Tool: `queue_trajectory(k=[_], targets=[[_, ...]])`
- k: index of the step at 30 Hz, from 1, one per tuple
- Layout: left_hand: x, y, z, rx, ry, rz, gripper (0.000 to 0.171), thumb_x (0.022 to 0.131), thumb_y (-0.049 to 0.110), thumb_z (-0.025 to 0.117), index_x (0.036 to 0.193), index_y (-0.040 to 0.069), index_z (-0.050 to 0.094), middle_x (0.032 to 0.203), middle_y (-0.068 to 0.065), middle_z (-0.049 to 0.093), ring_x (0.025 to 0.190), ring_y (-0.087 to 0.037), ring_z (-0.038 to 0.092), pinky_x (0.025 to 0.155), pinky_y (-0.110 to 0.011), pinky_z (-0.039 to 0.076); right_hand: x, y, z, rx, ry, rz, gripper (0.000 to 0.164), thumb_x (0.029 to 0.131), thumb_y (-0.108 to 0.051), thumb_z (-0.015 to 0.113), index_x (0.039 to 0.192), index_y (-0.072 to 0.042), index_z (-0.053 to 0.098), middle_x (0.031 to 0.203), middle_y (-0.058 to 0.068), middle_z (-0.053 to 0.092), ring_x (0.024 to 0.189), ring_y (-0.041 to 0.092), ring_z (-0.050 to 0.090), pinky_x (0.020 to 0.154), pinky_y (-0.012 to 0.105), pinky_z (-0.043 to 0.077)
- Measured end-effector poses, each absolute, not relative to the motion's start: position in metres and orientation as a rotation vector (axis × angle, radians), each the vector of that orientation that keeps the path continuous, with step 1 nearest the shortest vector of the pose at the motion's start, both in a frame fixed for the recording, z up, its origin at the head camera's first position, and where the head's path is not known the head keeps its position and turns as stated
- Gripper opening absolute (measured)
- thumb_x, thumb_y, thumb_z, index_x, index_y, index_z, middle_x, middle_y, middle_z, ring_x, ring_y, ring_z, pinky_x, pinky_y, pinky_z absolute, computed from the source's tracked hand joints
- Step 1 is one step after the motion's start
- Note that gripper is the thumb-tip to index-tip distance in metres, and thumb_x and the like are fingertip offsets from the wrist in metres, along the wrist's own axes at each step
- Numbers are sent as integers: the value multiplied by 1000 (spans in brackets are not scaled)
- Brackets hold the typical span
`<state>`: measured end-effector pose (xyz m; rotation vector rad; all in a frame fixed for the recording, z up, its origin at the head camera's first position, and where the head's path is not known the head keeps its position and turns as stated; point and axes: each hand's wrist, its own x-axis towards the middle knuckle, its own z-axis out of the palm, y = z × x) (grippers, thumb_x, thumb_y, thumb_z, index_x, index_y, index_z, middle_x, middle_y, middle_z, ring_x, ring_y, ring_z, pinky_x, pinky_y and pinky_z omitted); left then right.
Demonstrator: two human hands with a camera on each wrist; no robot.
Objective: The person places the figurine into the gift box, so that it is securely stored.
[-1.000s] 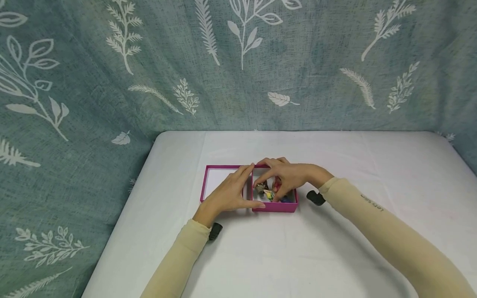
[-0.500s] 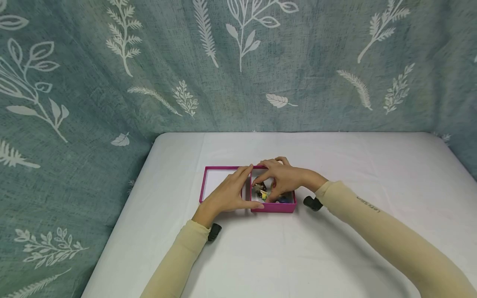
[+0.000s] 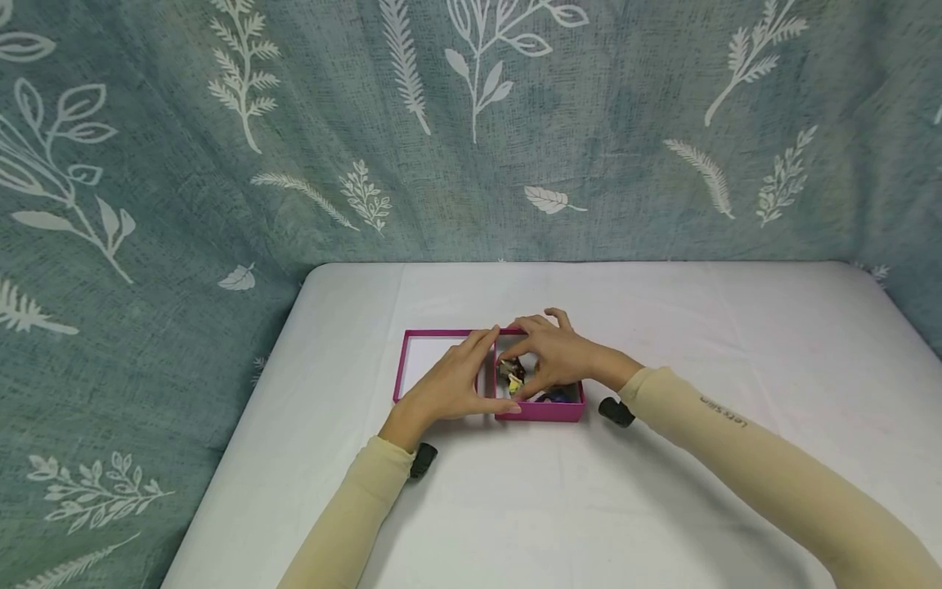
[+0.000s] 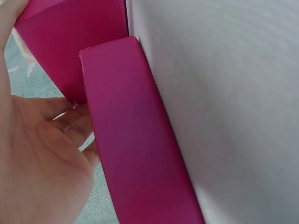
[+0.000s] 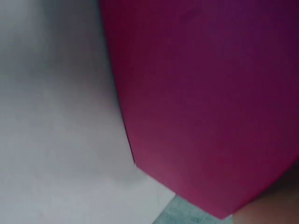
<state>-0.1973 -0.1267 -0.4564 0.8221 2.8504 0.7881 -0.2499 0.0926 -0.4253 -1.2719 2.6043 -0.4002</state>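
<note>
An open magenta box [image 3: 540, 411] with a pale inside holds several small toy figures. My left hand [image 3: 449, 380] grips this box by its left end, fingertips at the far corner and thumb along the near wall. In the left wrist view, the left fingers [image 4: 70, 119] reach behind the magenta walls. My right hand [image 3: 555, 353] reaches into the box from the right. Its forefinger and thumb come down on either side of a yellow figure [image 3: 515, 383] and a dark grey-brown figure [image 3: 508, 368]; I cannot tell whether they pinch one. Dark blue pieces [image 3: 557, 396] lie beneath the right palm.
A shallow magenta lid with a white inside [image 3: 434, 356] lies left of the box, partly under the left hand. Both stand on a white-covered table [image 3: 515, 507]. A teal leaf-patterned cloth [image 3: 611, 164] hangs behind and at the sides.
My right thumb has moved left inside the box, towards the forefinger, and the yellow figure has shifted left. The red piece seen earlier is now hidden. My left hand keeps its hold.
</note>
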Motion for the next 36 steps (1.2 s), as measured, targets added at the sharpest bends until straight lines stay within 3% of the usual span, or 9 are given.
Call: queue_trajectory(k=[8,19,36], targets=[[-197,-127,-456,835,2849,791,116,72,68,73,158,14,16,156,-3,31,140,-24,39,113,-45,37,-251,95,-426,-1261,2556,-434,65,70,-54,82,125,-23,69,149,18,39,145,39,24,110,68,3],[-197,-127,-455,819,2851,787,116,72,69,73,158,12,18,157,-4,31,140,-25,39,114,-47,35,-247,87,-431,-1306,2675,-349,59,68,-51,85,118,-21,71,139,15,48,137,36,37,109,70,10],[-198,-127,-457,808,2842,795,116,72,71,72,158,13,18,156,-3,31,139,-25,39,113,-49,37,-245,84,-433,-1282,2685,-393,56,68,-50,86,113,-20,72,139,16,48,138,38,36,109,72,9]])
